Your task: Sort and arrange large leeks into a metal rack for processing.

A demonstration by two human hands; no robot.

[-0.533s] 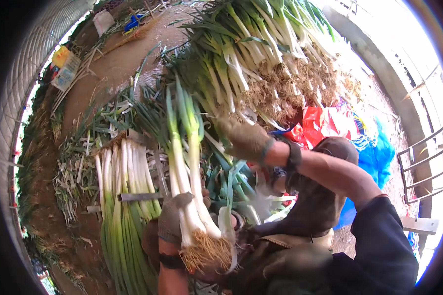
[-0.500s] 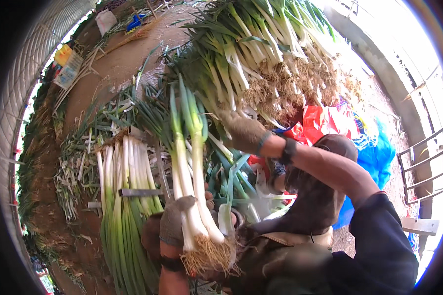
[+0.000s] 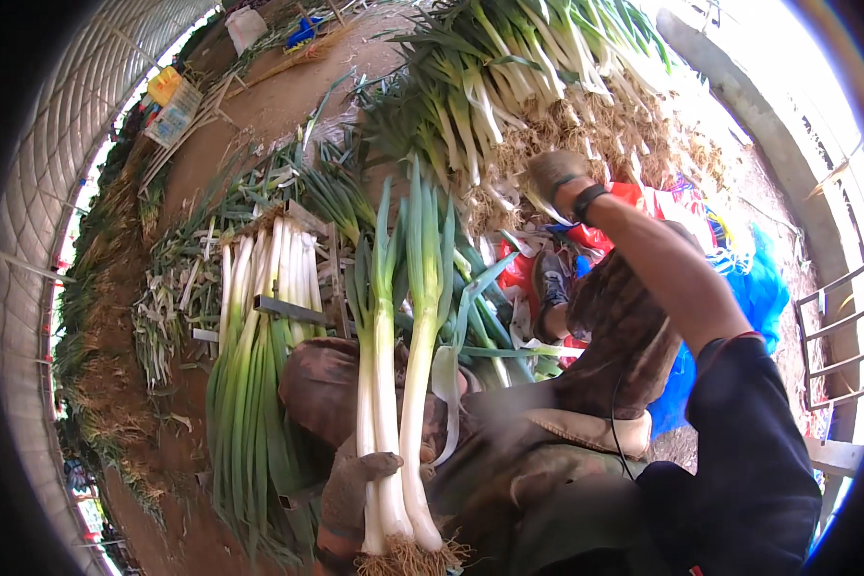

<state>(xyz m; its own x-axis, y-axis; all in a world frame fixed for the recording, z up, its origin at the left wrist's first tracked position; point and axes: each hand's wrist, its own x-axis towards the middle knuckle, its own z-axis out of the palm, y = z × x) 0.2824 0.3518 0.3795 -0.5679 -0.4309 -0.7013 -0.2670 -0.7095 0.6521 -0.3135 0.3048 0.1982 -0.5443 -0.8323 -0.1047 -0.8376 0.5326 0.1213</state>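
My gloved left hand (image 3: 360,490) is closed around a few long green onions (image 3: 386,413) just above their roots. They stand nearly upright in front of me, roots down and green leaves pointing away. My gloved right hand (image 3: 557,176) is stretched out to the root ends of a big heap of green onions (image 3: 509,86) at the far right. Its fingers are hidden behind the back of the hand, so what it holds, if anything, does not show. To the left, a bunch of green onions (image 3: 259,384) lies in a metal frame (image 3: 289,308), white ends away from me.
Cut leaves and trimmings (image 3: 168,312) litter the dirt floor on the left. Red plastic (image 3: 518,274) and blue netting (image 3: 754,293) lie to the right, near my knee. Metal bars (image 3: 835,322) stand at the right edge. A yellow container (image 3: 163,86) sits far left.
My left hand and its green onions have come lower and nearer to me, with the stems more upright. My right hand has reached farther away and to the right, to the heap's roots.
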